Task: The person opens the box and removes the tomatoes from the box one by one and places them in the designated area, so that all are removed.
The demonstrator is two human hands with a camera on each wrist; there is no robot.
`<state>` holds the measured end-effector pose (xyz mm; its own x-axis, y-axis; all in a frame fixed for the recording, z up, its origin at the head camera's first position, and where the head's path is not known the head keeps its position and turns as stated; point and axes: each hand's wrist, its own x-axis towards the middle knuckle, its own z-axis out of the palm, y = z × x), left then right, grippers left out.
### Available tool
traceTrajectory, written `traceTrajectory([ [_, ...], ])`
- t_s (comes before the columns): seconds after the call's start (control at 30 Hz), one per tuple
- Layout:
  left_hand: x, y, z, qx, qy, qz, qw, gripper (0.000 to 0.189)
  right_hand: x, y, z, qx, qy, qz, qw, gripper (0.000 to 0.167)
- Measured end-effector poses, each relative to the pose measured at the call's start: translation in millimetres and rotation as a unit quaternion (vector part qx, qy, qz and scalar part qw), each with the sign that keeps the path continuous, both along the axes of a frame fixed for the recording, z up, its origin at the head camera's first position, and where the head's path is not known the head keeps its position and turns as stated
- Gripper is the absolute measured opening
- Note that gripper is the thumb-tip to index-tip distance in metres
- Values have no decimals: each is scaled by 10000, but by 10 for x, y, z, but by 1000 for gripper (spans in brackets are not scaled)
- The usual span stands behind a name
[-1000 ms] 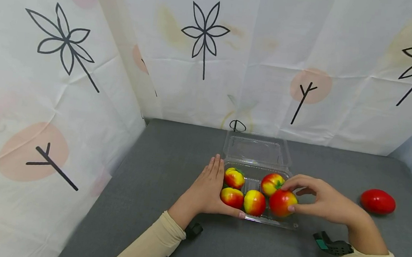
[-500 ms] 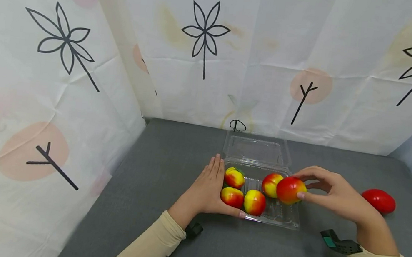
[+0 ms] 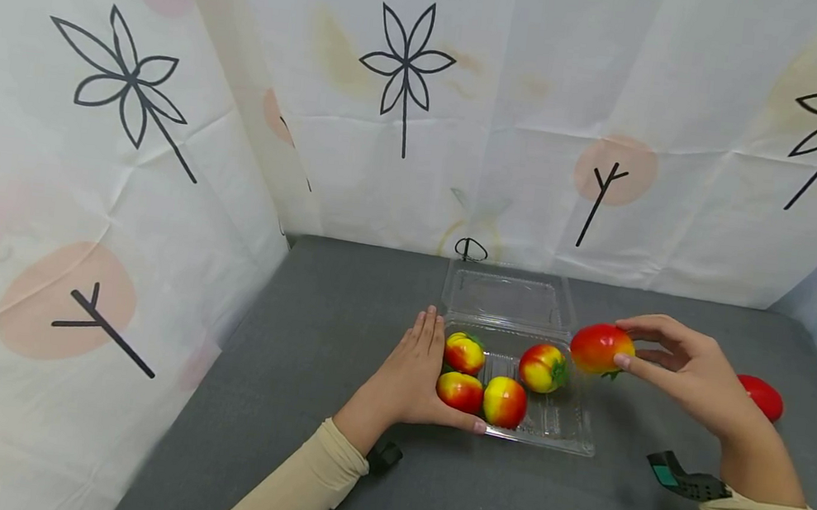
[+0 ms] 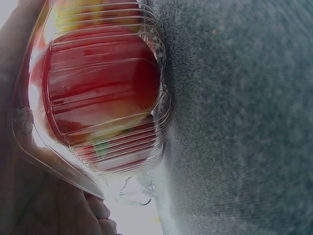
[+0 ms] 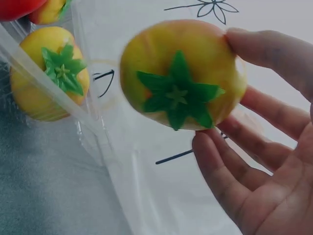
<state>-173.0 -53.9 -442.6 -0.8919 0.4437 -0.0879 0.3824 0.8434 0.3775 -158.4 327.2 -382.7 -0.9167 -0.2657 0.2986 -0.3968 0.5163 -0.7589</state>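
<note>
My right hand (image 3: 695,372) pinches a red-and-yellow toy fruit (image 3: 600,348) between thumb and fingers, raised over the right edge of a clear plastic clamshell box (image 3: 569,434). The right wrist view shows the green star-shaped leafy cap (image 5: 178,93) of this fruit. Several similar fruits (image 3: 505,402) sit in the left and middle of the box; one (image 3: 543,369) has its green cap facing right. My left hand (image 3: 414,376) rests along the box's left side, fingers straight, thumb at the front rim. Through the clear wall, the left wrist view shows a red fruit (image 4: 102,83).
The box's clear lid (image 3: 509,295) lies folded back toward the rear cloth wall (image 3: 524,151). A glossy red oval object (image 3: 763,398) lies on the grey table (image 3: 344,298) at the right, partly hidden by my right hand.
My right hand has lifted the fruit from the box's front right part and carried it up and rightward, turning its cap downward. Another fruit has rolled slightly. My left hand stays put.
</note>
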Motion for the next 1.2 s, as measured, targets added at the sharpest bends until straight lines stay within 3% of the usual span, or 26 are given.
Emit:
traceTrajectory([
  [0.37,-3,4,-2,20,-12,6,10000,151,-37,115,-44,-455,53,-374,9983,44],
  [0.6,-6,2,1,-15,-24,5,10000,151,-41,197,-65,-393,-313,-882,9948,41],
  [0.93,-10,-1,-19,57,-55,31,10000,150,-60,378,-101,-281,-244,-1124,9930,42],
  [1.2,-11,2,-21,56,-62,37,10000,151,-54,517,-97,-2,-578,-1426,9881,42],
])
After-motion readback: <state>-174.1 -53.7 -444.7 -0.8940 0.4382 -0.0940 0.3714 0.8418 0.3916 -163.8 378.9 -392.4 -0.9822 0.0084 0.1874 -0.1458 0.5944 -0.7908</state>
